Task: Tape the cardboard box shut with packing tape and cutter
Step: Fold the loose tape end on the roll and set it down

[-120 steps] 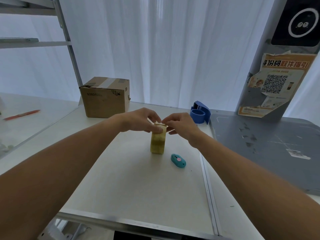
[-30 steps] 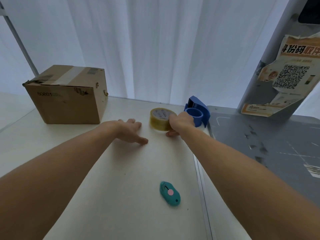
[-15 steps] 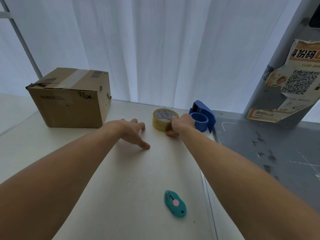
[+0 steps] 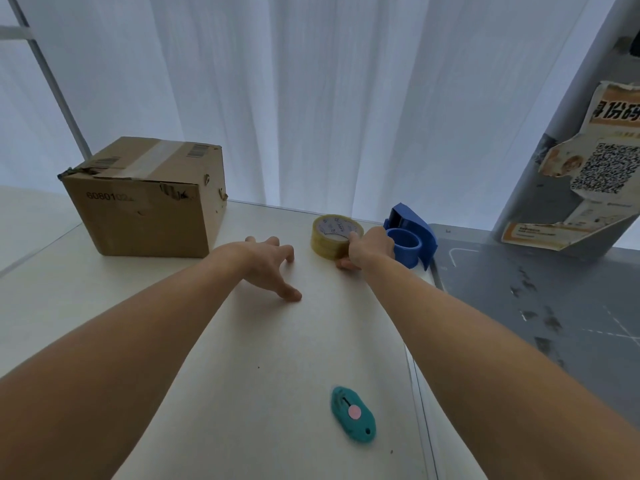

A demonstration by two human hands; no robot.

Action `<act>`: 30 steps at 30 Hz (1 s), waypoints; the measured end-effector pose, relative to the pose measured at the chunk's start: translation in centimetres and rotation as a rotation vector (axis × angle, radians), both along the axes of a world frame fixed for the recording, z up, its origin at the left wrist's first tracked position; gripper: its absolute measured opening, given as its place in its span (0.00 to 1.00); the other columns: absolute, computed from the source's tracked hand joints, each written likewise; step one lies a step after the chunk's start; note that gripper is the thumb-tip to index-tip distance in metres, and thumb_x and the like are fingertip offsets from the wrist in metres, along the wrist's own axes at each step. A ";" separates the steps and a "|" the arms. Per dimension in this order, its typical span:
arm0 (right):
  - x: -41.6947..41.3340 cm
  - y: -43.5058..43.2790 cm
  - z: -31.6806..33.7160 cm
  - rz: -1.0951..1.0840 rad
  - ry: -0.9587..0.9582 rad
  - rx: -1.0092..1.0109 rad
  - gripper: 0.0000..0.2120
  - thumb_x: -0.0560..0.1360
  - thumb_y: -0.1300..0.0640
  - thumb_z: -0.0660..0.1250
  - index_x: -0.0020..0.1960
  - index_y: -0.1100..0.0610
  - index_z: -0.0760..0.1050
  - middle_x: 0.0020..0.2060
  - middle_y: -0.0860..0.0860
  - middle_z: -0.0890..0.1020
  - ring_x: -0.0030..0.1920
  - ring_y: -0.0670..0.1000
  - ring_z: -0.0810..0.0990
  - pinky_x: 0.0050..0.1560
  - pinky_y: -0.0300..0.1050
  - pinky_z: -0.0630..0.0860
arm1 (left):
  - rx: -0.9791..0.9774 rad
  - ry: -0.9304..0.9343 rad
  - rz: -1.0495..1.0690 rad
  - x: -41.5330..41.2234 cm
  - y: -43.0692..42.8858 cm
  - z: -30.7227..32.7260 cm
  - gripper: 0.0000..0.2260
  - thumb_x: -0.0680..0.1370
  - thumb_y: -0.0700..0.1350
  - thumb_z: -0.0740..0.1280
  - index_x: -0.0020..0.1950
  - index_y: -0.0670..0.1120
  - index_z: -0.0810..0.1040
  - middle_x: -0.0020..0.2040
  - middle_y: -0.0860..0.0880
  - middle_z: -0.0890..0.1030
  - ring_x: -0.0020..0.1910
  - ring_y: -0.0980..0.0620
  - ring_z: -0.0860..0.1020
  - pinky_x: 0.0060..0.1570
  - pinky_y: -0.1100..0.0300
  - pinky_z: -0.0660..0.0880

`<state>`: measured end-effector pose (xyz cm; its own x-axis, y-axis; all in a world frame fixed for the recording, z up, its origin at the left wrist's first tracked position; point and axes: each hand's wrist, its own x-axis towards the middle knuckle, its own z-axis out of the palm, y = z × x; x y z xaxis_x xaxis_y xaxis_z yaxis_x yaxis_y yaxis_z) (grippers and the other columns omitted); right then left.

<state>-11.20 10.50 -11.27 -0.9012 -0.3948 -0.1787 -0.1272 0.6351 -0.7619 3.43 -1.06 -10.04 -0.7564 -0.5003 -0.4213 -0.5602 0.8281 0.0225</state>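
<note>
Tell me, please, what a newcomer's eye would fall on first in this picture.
Two bare forearms reach up the white table: the right hand grips a yellowish tape roll near the far edge, beside a blue dispenser, while the left hand rests spread on the surface. A cardboard box with tape across its top stands at the far left, and a teal cutter lies alone near the front, right of centre.

Parcel-packing station. You face a white desk (image 4: 311,341) carrying a labelled cardboard box (image 4: 145,209), a roll of packing tape (image 4: 327,239), a blue tape dispenser (image 4: 414,230) and a teal cutter (image 4: 353,415). A grey mat (image 4: 536,306) lies to your right, below a pillar (image 4: 554,116) bearing a QR-code poster (image 4: 595,174). A white curtain (image 4: 311,98) hangs behind.
</note>
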 end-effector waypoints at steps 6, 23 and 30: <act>0.8 2.0 0.6 0.071 0.072 -0.116 0.07 0.82 0.58 0.58 0.51 0.61 0.72 0.29 0.53 0.82 0.23 0.47 0.79 0.22 0.38 0.74 | -0.017 0.072 0.043 1.1 0.7 -0.6 0.39 0.70 0.70 0.67 0.77 0.58 0.59 0.77 0.53 0.61 0.74 0.42 0.60 0.67 0.43 0.66; 5.6 11.2 5.7 0.644 0.310 0.074 0.08 0.79 0.62 0.61 0.53 0.61 0.77 0.35 0.53 0.83 0.23 0.45 0.77 0.27 0.35 0.73 | 0.233 0.668 0.074 5.3 8.0 1.4 0.04 0.78 0.43 0.67 0.47 0.46 0.81 0.42 0.49 0.86 0.42 0.52 0.85 0.42 0.58 0.80; 8.0 13.3 3.4 0.792 0.366 0.278 0.10 0.79 0.55 0.65 0.55 0.59 0.78 0.36 0.50 0.84 0.28 0.45 0.80 0.35 0.38 0.77 | 0.182 0.702 0.014 7.9 10.4 1.9 0.06 0.78 0.43 0.66 0.49 0.44 0.82 0.37 0.51 0.80 0.33 0.57 0.76 0.31 0.66 0.69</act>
<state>-3.17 23.79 -7.84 -0.4043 -0.9072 -0.1163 -0.8072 0.4137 -0.4211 11.34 9.31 -8.17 -0.8733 -0.4799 0.0841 -0.3734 0.7702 0.5171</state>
